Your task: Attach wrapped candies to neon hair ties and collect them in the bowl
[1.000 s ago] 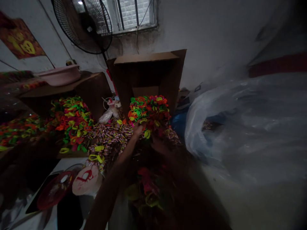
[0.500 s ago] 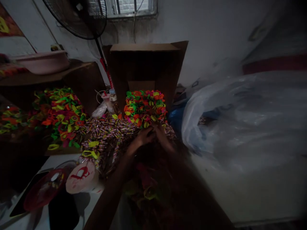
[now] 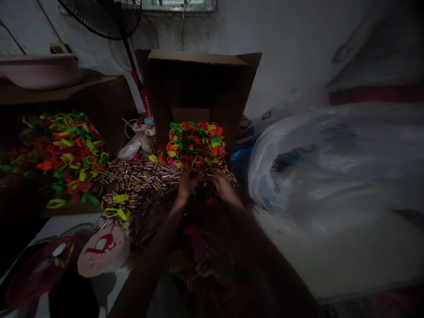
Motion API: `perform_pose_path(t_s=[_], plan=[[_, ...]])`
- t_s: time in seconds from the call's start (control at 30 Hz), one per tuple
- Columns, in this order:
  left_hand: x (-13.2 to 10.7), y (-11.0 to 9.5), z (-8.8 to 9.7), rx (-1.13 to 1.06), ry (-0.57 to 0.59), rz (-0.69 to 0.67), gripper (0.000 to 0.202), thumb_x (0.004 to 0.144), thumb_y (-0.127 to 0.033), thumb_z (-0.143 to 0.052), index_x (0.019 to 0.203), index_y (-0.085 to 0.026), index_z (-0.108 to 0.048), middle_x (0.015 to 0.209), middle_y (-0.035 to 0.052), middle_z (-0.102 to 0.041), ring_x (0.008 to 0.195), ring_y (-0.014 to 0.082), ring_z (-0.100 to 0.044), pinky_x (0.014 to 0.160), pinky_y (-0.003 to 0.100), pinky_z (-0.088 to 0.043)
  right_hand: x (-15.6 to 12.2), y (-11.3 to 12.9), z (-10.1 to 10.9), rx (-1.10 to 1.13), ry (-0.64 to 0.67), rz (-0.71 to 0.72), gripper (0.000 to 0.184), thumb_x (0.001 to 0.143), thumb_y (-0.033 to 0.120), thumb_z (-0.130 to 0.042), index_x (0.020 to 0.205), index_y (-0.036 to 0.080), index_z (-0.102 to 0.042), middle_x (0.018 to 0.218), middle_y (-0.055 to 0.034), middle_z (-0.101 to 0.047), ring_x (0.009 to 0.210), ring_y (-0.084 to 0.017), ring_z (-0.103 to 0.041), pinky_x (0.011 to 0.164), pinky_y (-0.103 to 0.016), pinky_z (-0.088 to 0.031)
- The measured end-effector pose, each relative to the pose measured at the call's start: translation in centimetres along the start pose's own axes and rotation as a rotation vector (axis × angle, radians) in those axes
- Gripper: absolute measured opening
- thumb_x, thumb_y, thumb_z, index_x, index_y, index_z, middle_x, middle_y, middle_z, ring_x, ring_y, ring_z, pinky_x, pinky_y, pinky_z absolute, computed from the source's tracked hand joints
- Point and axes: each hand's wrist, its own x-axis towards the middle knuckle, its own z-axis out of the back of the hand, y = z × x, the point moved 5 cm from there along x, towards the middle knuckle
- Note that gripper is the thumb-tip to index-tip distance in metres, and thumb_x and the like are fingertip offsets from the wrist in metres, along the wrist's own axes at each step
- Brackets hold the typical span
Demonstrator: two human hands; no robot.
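My left hand (image 3: pixel 187 183) and my right hand (image 3: pixel 222 185) reach side by side to the near edge of a heap of neon rings (image 3: pixel 196 143), in green, orange, yellow and pink. The heap lies in front of an upright cardboard box (image 3: pixel 198 92). Both hands are curled with fingers down among the rings and a spread of small wrapped sticks (image 3: pixel 143 180). It is too dark to see what the fingers grip. Below my forearms lie more dim coloured rings (image 3: pixel 198 247).
A second heap of neon rings (image 3: pixel 64 152) lies on cardboard at left. A big clear plastic bag (image 3: pixel 334 163) fills the right. A fan (image 3: pixel 102 17) stands at the back, a pink basin (image 3: pixel 36 73) on a box, a round lid (image 3: pixel 101 251) at lower left.
My left hand pulled back from the ring heap and both hands came together at its near edge. The view tipped downward and shifted slightly right.
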Motion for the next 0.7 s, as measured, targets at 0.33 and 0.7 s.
perform_pose_path(t_s=[0.33,0.7], plan=[[-1.9,-3.8,-1.5,0.446,-0.008,-0.221,0.018,0.095,-0.025,-0.046,0.102,-0.018,-0.06,0.101,0.0117,-0.065,0.094,0.0236,-0.063,0.086,0.037,-0.049,-0.5,0.2,-0.1,-0.096,-0.005,-0.073,0.039,0.07,0.047,-0.074,0.103,0.029,-0.064,0.099,0.0021,-0.07,0.068,-0.011,-0.064,0.052,-0.021,-0.05],[-1.5,-5.0,0.0,0.49,0.012,-0.34,0.018,0.091,-0.023,-0.052,0.105,-0.02,-0.062,0.106,0.0087,-0.063,0.101,0.0223,-0.06,0.089,0.033,-0.048,0.0,-1.3,-1.1,-0.083,0.28,-0.248,0.042,0.081,0.058,-0.052,0.104,0.024,-0.061,0.085,-0.0028,-0.072,0.083,-0.021,-0.069,0.066,-0.033,-0.057]])
